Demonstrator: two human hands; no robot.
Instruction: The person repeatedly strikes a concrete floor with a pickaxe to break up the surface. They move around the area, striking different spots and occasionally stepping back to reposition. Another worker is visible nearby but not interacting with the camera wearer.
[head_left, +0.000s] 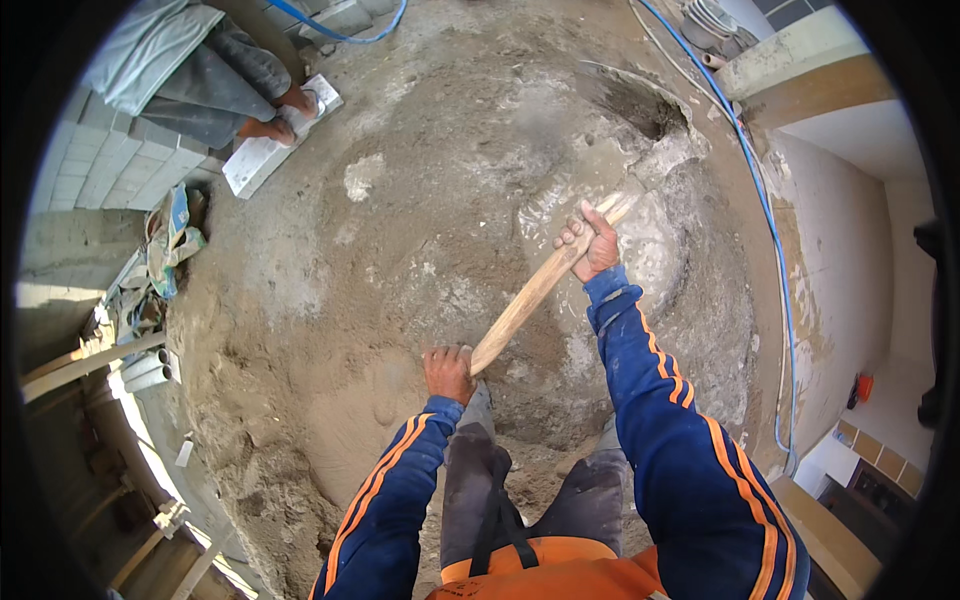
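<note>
A long wooden tool handle (529, 300) runs slantwise across the wet mortar mix on the floor. My left hand (450, 373) is closed around its near end, close to my legs. Farther up, my right hand (598, 246) grips the same handle with the thumb lying along the wood. Beyond that hand the far end blurs into the mix, so I cannot tell what kind of head it bears. Watery grey slurry (651, 244) lies beside my right hand. Damp, sandy mix (337, 277) spreads around it in a broad heap.
A co-worker's bare feet (281, 124) stand on a pale block (277, 146) at upper left. Stacked blocks (127, 157) and crumpled sacks (171, 244) line the left side. A blue hose (765, 202) runs along the right. Buckets (709, 22) stand at upper right.
</note>
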